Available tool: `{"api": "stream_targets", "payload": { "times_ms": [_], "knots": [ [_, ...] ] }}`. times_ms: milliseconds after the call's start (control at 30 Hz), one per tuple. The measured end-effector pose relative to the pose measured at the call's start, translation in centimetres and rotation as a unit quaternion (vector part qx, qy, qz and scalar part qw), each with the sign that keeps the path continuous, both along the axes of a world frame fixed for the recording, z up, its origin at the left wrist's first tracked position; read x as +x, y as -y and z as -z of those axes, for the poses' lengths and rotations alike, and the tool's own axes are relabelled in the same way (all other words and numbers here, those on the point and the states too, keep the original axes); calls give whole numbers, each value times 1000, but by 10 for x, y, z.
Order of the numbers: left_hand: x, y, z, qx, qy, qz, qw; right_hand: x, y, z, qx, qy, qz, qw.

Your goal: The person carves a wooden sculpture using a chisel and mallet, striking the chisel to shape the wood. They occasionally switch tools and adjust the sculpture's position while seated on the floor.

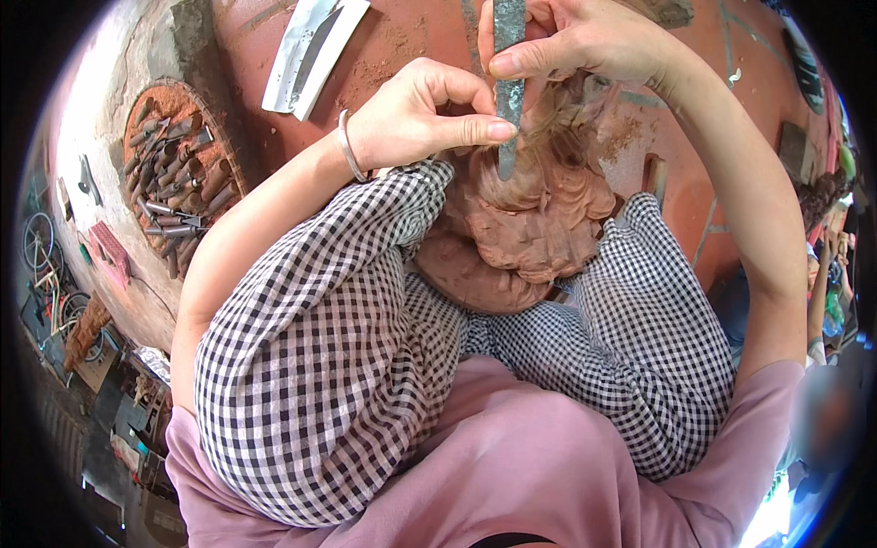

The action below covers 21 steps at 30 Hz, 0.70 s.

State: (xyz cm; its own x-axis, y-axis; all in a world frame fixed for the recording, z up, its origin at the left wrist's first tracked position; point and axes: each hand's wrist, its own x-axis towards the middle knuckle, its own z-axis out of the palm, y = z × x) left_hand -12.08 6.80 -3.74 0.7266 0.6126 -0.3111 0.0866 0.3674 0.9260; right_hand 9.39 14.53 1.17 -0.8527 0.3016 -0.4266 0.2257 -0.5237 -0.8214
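Observation:
Over a carved reddish-brown wooden piece [539,224] I hold a narrow flat grey strip [508,91] upright. Its surface is speckled and worn; whether it is metal or abrasive sheet I cannot tell. My left hand [425,105], with a bangle at the wrist, pinches the lower part between thumb and fingers. Higher up, my right hand [585,46] grips the same strip, thumb across its edge. The carving rests between my legs in checked trousers, its rounded base toward me and swirling relief on top. The strip's lower tip overlaps the carving in view; contact cannot be made out.
A round basket [239,155] holds many wooden-handled carving tools at the left. A folded white sheet [315,55] lies on the red tiled floor [247,46], where wood dust is scattered. Bicycles [64,265] stand at the far left. Another person [827,420] is blurred at the right edge.

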Motion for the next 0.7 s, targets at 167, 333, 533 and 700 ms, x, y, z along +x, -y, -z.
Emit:
{"api": "stream_targets", "payload": {
  "times_ms": [167,333,533,700],
  "knots": [
    [-2,0,21,-50,19,-71,996,-3,-7,21,94,78,34,992],
    [2,6,16,-8,42,-41,998,-3,-8,11,95,45,-7,994],
    [3,1,28,-55,6,-95,994,-4,-9,25,47,106,59,992],
    [1,8,28,-68,42,-89,993,-7,-6,23,-39,83,56,994]
  ]
}}
